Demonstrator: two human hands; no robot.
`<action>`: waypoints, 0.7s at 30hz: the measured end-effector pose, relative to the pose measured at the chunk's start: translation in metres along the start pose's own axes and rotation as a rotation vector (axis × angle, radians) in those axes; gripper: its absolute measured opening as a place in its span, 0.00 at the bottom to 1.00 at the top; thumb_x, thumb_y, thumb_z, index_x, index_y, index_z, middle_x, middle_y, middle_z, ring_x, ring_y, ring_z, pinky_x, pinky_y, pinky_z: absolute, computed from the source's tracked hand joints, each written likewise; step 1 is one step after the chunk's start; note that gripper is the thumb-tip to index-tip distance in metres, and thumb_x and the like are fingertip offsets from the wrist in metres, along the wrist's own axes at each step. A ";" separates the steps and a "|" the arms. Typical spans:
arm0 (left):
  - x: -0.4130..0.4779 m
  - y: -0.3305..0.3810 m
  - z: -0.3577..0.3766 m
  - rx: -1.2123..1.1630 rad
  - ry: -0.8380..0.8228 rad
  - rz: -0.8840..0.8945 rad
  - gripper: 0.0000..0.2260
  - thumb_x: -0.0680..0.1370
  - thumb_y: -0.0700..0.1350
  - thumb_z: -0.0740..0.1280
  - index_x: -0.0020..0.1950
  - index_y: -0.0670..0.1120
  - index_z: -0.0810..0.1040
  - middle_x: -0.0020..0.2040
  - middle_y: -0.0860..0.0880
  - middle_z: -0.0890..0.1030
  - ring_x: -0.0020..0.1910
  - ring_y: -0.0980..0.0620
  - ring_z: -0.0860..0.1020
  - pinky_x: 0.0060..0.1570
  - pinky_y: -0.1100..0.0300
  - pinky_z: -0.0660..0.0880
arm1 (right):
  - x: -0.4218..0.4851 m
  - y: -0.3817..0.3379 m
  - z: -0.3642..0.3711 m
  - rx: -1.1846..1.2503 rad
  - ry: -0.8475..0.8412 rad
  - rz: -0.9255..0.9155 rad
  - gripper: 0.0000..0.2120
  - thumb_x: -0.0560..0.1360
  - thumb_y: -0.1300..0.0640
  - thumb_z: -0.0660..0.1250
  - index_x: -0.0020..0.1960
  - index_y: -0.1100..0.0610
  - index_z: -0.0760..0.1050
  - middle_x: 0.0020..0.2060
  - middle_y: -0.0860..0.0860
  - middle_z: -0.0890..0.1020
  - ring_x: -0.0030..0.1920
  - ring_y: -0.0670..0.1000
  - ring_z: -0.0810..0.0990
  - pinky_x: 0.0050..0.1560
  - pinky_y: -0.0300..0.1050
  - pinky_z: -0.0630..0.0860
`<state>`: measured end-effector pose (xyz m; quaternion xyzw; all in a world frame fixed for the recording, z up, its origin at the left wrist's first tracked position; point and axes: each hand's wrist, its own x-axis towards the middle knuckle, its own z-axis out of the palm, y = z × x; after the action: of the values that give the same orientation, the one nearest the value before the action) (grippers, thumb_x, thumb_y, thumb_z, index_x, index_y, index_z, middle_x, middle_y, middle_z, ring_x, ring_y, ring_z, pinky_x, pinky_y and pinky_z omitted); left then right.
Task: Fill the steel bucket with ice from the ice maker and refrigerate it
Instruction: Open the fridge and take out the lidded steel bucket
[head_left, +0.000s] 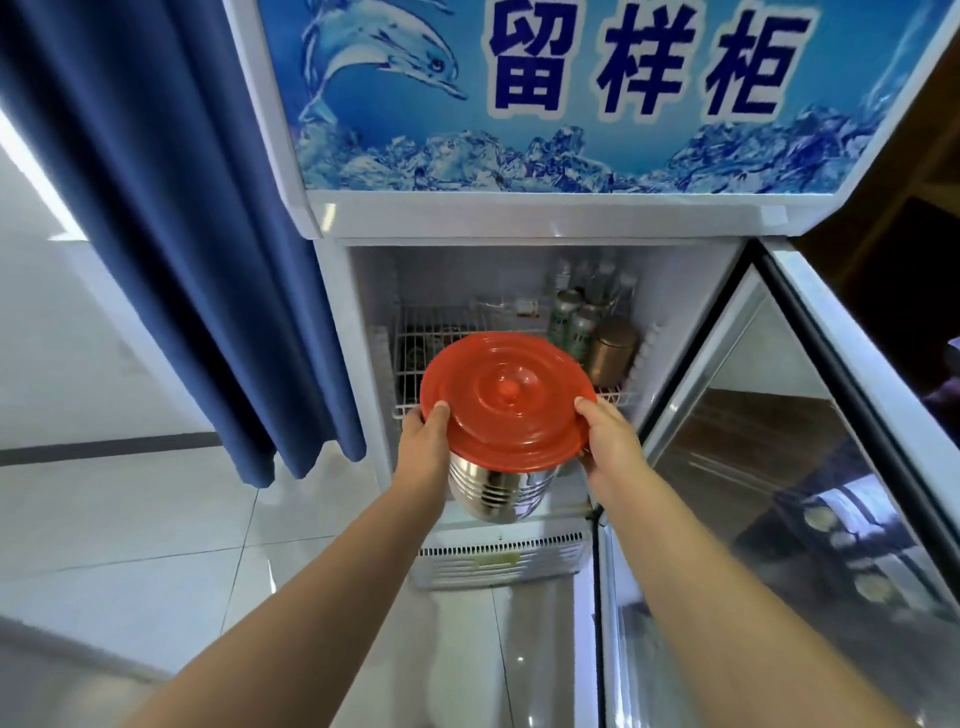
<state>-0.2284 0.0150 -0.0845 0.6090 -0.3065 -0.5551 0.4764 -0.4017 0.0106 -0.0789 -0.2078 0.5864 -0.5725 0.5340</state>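
The left hand (423, 441) is closed on the left side of the round ribbed stainless-steel bucket (496, 493), thumb resting on the rim of the round red plastic lid (506, 402) that covers it. The right hand (610, 441) grips the opposite side in the same way, thumb on the lid edge and fingers hidden beneath. The bucket is held clear of any support at centre frame, directly in front of the open white display refrigerator (519, 218), level with the front edge of the white wire shelf (431, 332).

Step in hand, as judged: placing the covered bucket inside the refrigerator.

Procedure:
1. Keep both thumbs pressing on the lid so it cannot slide off; the contents are not visible.
2. Hold the bucket level. The lid appears tilted toward the camera.
3. Select the compartment. The wire shelf carries green drink cans (571, 322) and a bronze cylindrical canister (613, 353) at its right; free space lies at its left. The compartment below the shelf is hidden behind the bucket, so its clearance cannot be confirmed.
4. Advance straight in, staying clear of the cans and the shelf's front wire.
5. Release only once the base is fully supported.
6. Keep the right forearm clear of the open glass door (779, 467) at right frame.
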 end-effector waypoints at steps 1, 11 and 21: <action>-0.007 -0.002 -0.006 -0.009 0.021 0.003 0.18 0.80 0.52 0.58 0.67 0.46 0.67 0.59 0.46 0.76 0.58 0.46 0.75 0.61 0.47 0.71 | -0.006 0.001 0.002 -0.001 -0.010 0.009 0.14 0.78 0.60 0.61 0.63 0.57 0.73 0.43 0.52 0.81 0.39 0.50 0.78 0.38 0.42 0.74; -0.061 0.005 -0.090 -0.094 0.198 0.094 0.17 0.78 0.51 0.62 0.61 0.41 0.72 0.57 0.45 0.79 0.51 0.53 0.75 0.48 0.59 0.68 | -0.060 0.022 0.053 -0.120 -0.158 0.056 0.12 0.76 0.58 0.66 0.58 0.59 0.74 0.46 0.55 0.82 0.41 0.51 0.80 0.38 0.45 0.76; -0.085 0.010 -0.207 -0.127 0.339 0.285 0.34 0.66 0.67 0.66 0.56 0.39 0.77 0.52 0.38 0.80 0.52 0.47 0.79 0.57 0.48 0.75 | -0.113 0.062 0.154 -0.218 -0.338 0.042 0.10 0.74 0.56 0.69 0.53 0.58 0.76 0.47 0.56 0.82 0.48 0.56 0.80 0.56 0.54 0.77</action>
<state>-0.0426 0.1377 -0.0570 0.6128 -0.2696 -0.3903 0.6320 -0.2074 0.0540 -0.0556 -0.3454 0.5512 -0.4511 0.6111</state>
